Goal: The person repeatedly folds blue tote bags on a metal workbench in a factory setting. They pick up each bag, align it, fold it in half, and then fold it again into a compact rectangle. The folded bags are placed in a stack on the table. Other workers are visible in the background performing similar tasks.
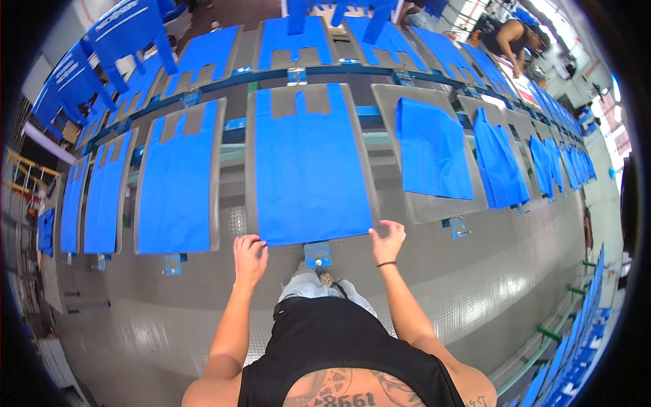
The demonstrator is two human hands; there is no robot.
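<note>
A blue fabric bag (308, 173) lies flat on a grey board (251, 197) straight ahead, its handle straps at the far end. My left hand (249, 261) pinches the bag's near left corner between thumb and fingertips. At the near right corner my right hand (388, 243), with a dark band on its wrist, has the edge between thumb and finger. The near hem runs fairly straight between the two hands. Under it a blue metal bracket (317, 255) sticks out towards me.
To the left, similar boards carry flat blue bags (178, 183). On the right, crumpled blue bags (434, 152) lie on more boards. Behind runs another row with blue bags (296, 44). Blue bags hang at the upper left (125, 30). A person (512, 41) leans over the far-right boards.
</note>
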